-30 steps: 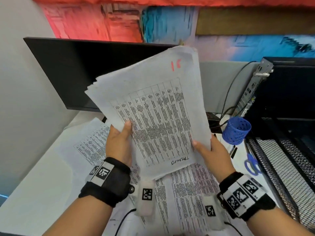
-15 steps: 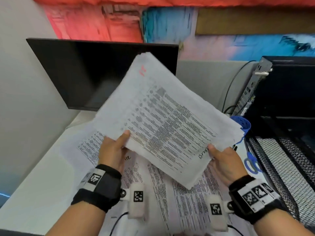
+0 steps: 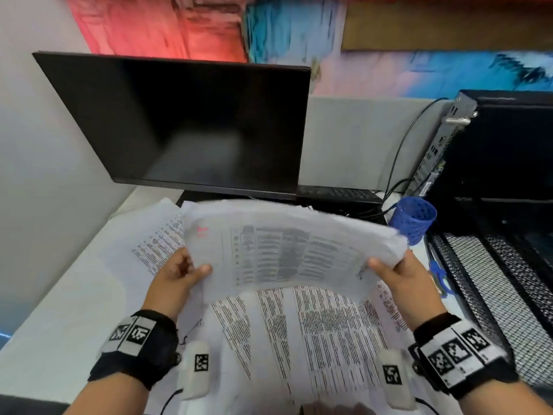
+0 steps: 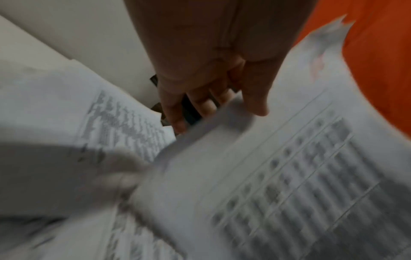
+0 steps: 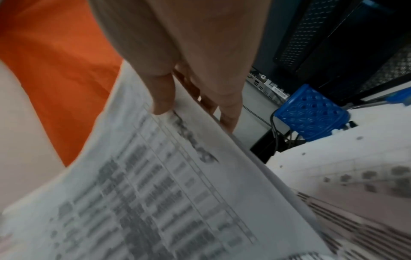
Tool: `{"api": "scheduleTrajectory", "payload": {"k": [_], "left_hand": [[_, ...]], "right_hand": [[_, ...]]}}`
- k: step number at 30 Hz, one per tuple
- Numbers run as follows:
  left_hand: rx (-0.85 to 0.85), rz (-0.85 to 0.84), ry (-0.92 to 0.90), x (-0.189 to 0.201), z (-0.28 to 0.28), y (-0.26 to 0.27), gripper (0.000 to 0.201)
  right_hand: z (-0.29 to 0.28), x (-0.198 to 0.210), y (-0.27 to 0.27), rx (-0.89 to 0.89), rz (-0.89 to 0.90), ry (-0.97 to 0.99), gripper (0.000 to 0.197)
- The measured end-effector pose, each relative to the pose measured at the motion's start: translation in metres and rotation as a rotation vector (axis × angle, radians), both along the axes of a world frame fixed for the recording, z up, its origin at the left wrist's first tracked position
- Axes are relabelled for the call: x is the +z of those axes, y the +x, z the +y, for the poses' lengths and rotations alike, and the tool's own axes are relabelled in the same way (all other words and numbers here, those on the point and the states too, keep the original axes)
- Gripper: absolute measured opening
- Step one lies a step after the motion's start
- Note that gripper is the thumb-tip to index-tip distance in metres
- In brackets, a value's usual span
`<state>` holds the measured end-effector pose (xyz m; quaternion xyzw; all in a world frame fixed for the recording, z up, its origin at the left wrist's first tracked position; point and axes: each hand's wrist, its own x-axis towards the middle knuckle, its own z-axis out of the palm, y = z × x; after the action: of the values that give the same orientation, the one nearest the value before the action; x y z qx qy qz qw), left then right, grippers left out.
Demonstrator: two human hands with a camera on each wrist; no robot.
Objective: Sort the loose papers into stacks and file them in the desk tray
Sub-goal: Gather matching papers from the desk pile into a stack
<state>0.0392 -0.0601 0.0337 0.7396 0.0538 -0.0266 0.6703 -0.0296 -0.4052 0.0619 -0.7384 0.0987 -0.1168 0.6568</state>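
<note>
The left hand (image 3: 176, 272) and right hand (image 3: 396, 275) each pinch an end of the thick stack of printed white papers (image 3: 287, 250), held level between them, probably to square its edges before the black mesh desk tray (image 3: 493, 283) just right of the right hand.

From my remote seat, open worktop (image 3: 54, 310) lies to the left, bare up to the grey wall. Ahead, the monitor (image 3: 185, 121) blocks the back. Loose sheets (image 3: 326, 333) cover the middle, under the stack (image 3: 287, 253) spanning both hands. To the right, a blue cup (image 3: 414, 218) and scissors (image 3: 438, 274) crowd the narrow strip just beside the mesh tray (image 3: 490, 283), with the computer case (image 3: 508, 145) walling off that side.
</note>
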Motion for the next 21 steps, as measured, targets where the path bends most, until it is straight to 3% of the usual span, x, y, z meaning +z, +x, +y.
{"api": "scheduleTrajectory", "payload": {"k": [4,9,11,13,16,21], "left_hand": [[-0.014,0.020,0.004,-0.011,-0.002,-0.004,0.026],[-0.008,-0.016,0.054,-0.008,-0.011,0.000,0.037],[0.008,-0.022,0.074,-0.010,-0.013,0.000,0.036],[0.015,-0.025,0.066,-0.012,-0.016,-0.001,0.033],[-0.010,-0.005,0.027,-0.014,-0.018,-0.002,0.040],[-0.103,0.087,0.080,-0.028,-0.015,0.003,0.043]], "right_hand": [[-0.001,-0.008,-0.003,-0.005,0.022,-0.014,0.031],[0.008,0.016,0.001,-0.106,-0.085,-0.243,0.041],[0.013,0.032,0.004,-0.110,-0.148,-0.515,0.042],[0.019,0.043,0.010,-0.102,-0.184,-0.906,0.043],[0.032,0.044,0.022,-0.101,-0.129,-1.352,0.046],[0.048,0.040,0.030,0.110,0.145,-1.443,0.056]]}}
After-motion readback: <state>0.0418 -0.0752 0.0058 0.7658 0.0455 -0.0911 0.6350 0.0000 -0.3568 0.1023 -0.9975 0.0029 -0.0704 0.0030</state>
